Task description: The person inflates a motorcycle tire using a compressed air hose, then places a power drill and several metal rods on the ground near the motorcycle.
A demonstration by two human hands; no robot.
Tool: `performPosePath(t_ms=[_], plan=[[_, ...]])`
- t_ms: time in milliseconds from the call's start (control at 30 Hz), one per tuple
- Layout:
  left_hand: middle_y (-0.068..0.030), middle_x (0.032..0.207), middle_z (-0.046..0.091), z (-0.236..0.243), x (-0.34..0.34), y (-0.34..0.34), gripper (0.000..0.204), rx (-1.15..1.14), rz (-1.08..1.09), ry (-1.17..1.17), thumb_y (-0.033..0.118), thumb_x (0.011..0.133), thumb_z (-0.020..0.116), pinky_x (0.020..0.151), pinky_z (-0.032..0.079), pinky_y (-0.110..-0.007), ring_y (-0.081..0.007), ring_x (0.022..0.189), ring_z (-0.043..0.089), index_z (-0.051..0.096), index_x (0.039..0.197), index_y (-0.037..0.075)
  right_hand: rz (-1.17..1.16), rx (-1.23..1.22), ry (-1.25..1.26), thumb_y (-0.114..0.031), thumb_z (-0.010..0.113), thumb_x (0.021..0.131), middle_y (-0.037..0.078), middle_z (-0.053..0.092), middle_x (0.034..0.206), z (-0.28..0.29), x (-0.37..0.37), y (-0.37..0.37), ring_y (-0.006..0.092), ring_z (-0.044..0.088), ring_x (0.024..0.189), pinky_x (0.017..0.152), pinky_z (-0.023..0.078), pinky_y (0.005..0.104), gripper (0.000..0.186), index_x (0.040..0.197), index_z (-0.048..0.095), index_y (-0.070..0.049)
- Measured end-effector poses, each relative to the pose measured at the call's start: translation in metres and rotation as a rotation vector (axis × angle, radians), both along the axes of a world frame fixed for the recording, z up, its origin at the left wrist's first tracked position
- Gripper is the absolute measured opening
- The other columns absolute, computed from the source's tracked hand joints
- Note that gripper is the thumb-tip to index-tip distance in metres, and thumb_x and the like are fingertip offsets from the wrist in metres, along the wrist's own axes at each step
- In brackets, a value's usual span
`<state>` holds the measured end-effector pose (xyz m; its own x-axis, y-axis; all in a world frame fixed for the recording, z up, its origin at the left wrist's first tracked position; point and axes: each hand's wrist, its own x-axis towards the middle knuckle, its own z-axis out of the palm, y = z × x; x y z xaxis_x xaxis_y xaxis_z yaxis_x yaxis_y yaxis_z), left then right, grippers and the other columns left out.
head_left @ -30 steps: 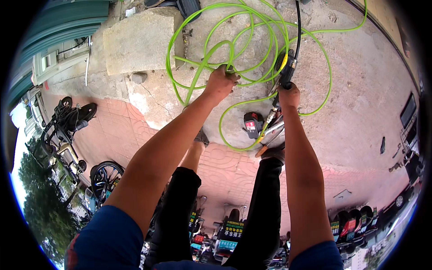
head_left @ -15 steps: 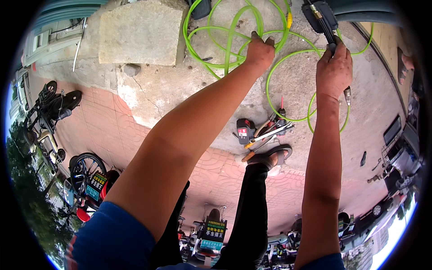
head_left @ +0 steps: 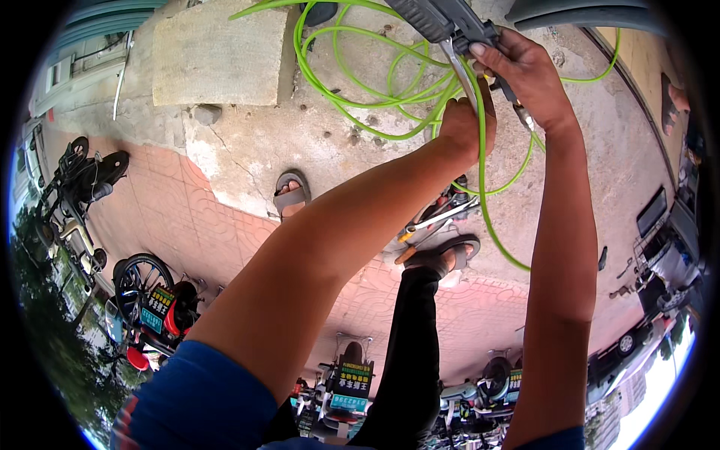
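Note:
My right hand (head_left: 531, 75) is closed around the grip of a black air tool (head_left: 471, 28), with a ribbed black part (head_left: 424, 16) beside its body. A silver metal coupling (head_left: 523, 118) shows at the tool's lower end, next to the green hose. Just below the tool, my left hand (head_left: 465, 124) is closed on the bright green air hose (head_left: 480, 176), one length of which runs down past the wrist. Loose coils of this hose lie on the concrete to the left. A silver metal piece (head_left: 459, 71) reaches from the tool toward my left hand, whose fingertips are partly hidden.
Hand tools (head_left: 442, 214) lie on the ground under my left forearm, close to my sandalled right foot (head_left: 459, 253). My left foot (head_left: 291, 193) stands by the concrete edge. A stone slab (head_left: 217, 56) sits at far left. Parked scooters (head_left: 349, 382) and a bicycle-like wheel (head_left: 142, 289) are behind.
My right hand has brought the air tool left and turned it. My left hand has moved right and down with the hose, beside the tool. My left foot has come into view.

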<state>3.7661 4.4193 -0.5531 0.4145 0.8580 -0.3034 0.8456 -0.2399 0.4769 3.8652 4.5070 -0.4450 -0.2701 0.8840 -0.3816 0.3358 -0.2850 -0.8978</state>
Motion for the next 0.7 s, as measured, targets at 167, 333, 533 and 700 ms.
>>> performPosePath(t_ms=[167, 333, 533, 700], plan=[[-0.0232, 0.134, 0.061, 0.001, -0.052, -0.081, 0.059, 0.007, -0.186, -0.329, 0.01, 0.087, 0.064, 0.099, 0.052, -0.045, -0.0354, 0.121, 0.062, 0.05, 0.141, -0.006, -0.454, 0.665, -0.847, -0.007, 0.065, 0.086, 0.025, 0.073, 0.093, -0.066, 0.057, 0.017, 0.0425, 0.071, 0.091, 0.081, 0.057, 0.0473, 0.016, 0.097, 0.073, 0.001], [-0.0241, 0.129, 0.065, -0.022, -0.16, -0.165, 0.048, -0.174, 0.138, -0.23, 0.011, 0.088, 0.067, 0.102, 0.051, -0.046, -0.0394, 0.12, 0.062, 0.057, 0.133, -0.004, -0.714, 0.695, -0.56, -0.008, 0.072, 0.097, 0.003, 0.074, 0.092, 0.021, -0.007, -0.142, 0.009, 0.067, 0.079, 0.075, 0.054, 0.026, 0.008, 0.104, 0.073, -0.004], [-0.0187, 0.131, 0.066, -0.062, -0.232, -0.26, 0.066, -0.97, 0.784, -0.13, 0.031, 0.094, 0.071, 0.098, 0.053, -0.044, -0.0307, 0.119, 0.063, 0.05, 0.148, 0.0, -1.337, -0.691, -0.183, -0.047, 0.063, 0.101, 0.005, 0.064, 0.112, -0.169, -0.015, -0.41, 0.0158, 0.057, 0.096, 0.087, 0.046, 0.0303, 0.047, 0.122, 0.063, -0.005], [-0.0147, 0.139, 0.06, -0.069, -0.218, -0.265, 0.074, -1.249, 0.933, -0.294, 0.042, 0.097, 0.068, 0.1, 0.051, -0.045, -0.027, 0.123, 0.058, 0.043, 0.156, 0.005, -1.657, -0.826, 0.322, -0.075, 0.05, 0.096, -0.008, 0.051, 0.146, -0.24, -0.043, -0.427, 0.02, 0.046, 0.131, 0.104, 0.04, 0.0507, 0.065, 0.143, 0.055, -0.031]])
